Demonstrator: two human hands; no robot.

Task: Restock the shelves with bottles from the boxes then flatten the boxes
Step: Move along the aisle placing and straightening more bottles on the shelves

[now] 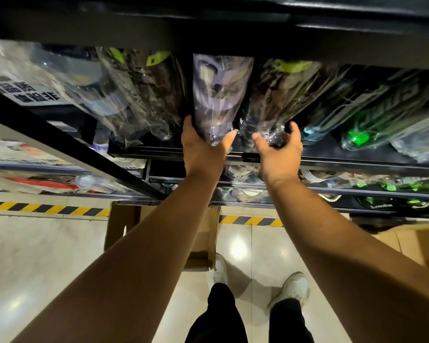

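Dark store shelf [332, 160] at 12 o'clock | left hand [203, 147] gripped purple wrapped bottle [218, 95] | right hand [279, 147] clasped camouflage bottle [278, 100] at 1 o'clock | row looked mostly stocked | open box [206, 233] at 6 o'clock unflattened

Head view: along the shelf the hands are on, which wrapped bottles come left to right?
Clear bottle → dark camo bottle → purple bottle in the left hand → second camo bottle at the right hand → blue-capped bottle → green-capped bottle.
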